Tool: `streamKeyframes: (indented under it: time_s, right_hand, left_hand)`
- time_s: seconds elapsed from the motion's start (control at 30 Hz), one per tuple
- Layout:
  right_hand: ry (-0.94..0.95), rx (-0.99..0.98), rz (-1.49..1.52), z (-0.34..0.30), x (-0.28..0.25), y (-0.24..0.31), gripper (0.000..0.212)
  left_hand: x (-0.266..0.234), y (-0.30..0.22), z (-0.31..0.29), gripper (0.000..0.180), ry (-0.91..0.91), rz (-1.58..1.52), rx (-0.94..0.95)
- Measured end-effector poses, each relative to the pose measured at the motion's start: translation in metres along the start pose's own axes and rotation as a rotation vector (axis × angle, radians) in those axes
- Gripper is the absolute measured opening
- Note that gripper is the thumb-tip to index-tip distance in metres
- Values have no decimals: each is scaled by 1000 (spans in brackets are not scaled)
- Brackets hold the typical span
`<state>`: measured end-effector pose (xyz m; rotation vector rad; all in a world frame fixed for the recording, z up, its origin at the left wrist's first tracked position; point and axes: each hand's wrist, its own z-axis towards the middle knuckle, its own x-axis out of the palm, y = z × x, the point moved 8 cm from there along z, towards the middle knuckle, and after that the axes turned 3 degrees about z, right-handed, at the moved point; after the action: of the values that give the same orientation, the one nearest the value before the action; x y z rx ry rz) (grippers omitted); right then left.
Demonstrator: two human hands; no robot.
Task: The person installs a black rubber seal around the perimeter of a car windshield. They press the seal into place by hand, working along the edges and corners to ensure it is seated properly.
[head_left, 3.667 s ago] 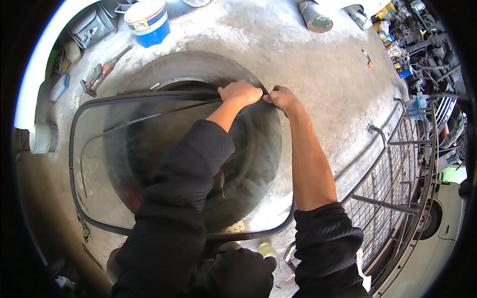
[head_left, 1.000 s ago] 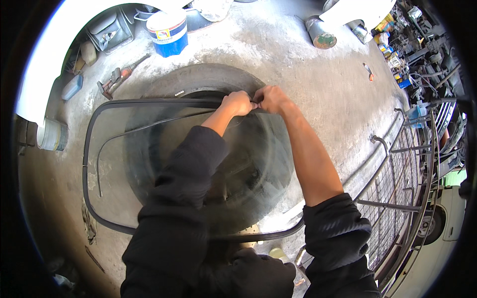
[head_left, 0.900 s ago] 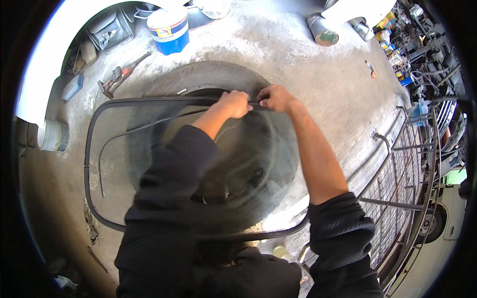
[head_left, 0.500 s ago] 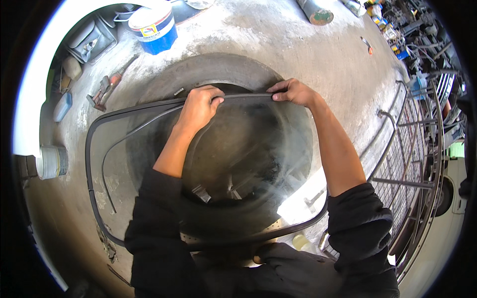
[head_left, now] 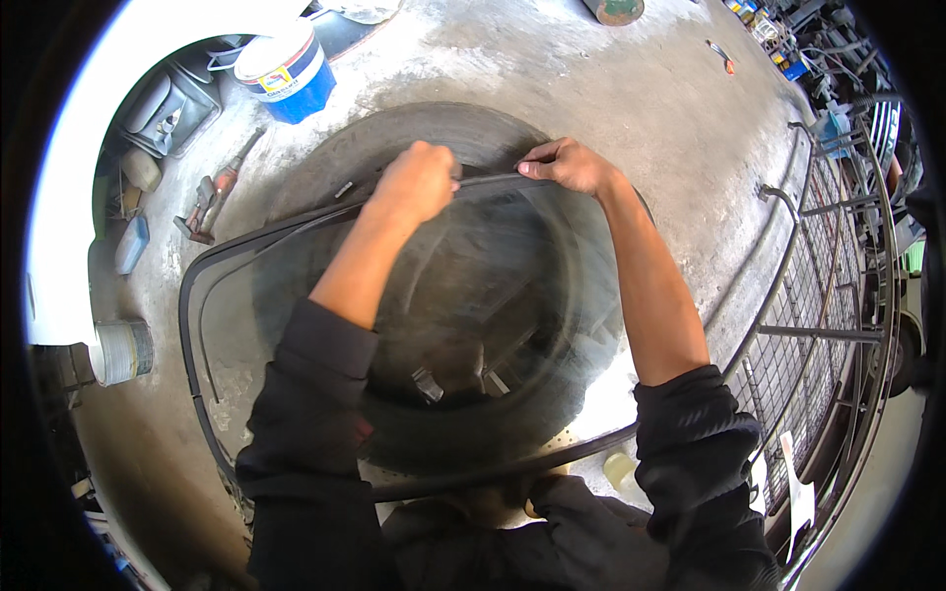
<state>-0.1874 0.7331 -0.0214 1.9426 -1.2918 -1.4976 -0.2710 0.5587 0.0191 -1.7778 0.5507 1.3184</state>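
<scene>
A glass pane (head_left: 493, 266) with rounded corners lies over a big tyre (head_left: 424, 123), which shows through it. Black rubber seal (head_left: 185, 320) runs round the pane's edge. At the far edge my left hand (head_left: 416, 185) is closed on the seal, knuckles up, its fingertips partly hidden. Just to its right, my right hand (head_left: 574, 165) pinches the same stretch of seal between thumb and fingers. A thin dark strip (head_left: 203, 340) curves loosely over the left part of the glass.
A blue and white bucket (head_left: 286, 74) stands at the far left, with a red-ended tool (head_left: 225, 182) on the concrete nearer. A pale tin (head_left: 123, 352) stands by white bodywork at left. On the right is a metal mesh rack (head_left: 808, 325); assorted parts (head_left: 838, 49) lie behind it.
My left hand has shifted right and lifted slightly, its wrist turned more knuckles-up. My right hand has come a little left, so the hands are closer together. The view has shifted slightly.
</scene>
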Motion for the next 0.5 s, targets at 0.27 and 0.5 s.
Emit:
streamKeyframes:
  time_s: [0.27,0.5]
  right_hand:
    - [11,17,-62,-4,3,4,41]
    - [60,17,-162,-9,1,17,36]
  left_hand:
    - [17,-20,14,19,36,-304,-70]
    - [33,-9,26,29,326,-134,-234]
